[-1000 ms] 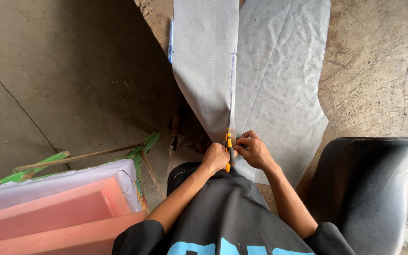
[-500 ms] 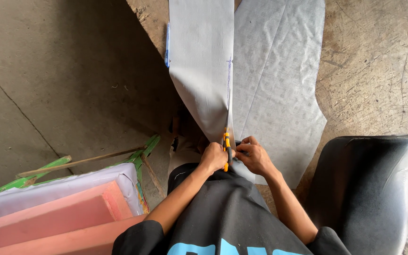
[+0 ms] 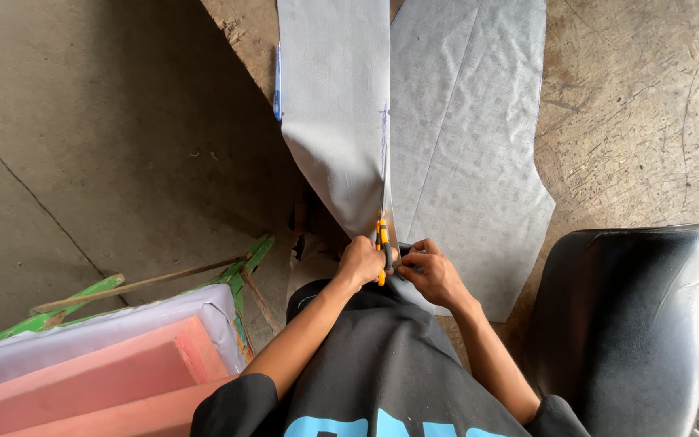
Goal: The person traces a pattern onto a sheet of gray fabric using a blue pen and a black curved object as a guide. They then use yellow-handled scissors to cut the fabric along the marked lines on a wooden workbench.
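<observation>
Foam blocks [image 3: 99, 380] in pink sit far left; grey fabric [image 3: 341, 121] hangs taut over the concrete floor [image 3: 82, 146] so the blades track the marked line. Left hand [image 3: 359, 263] grips orange-handled scissors [image 3: 382, 247] closed; right hand [image 3: 430, 271] pinches the fabric edge beside a black seat [image 3: 624, 324]

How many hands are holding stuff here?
2. The left hand grips the orange-handled scissors at the near end of the grey sheet. The right hand, just beside it, pinches the sheet's edge. No other hands show.
</observation>
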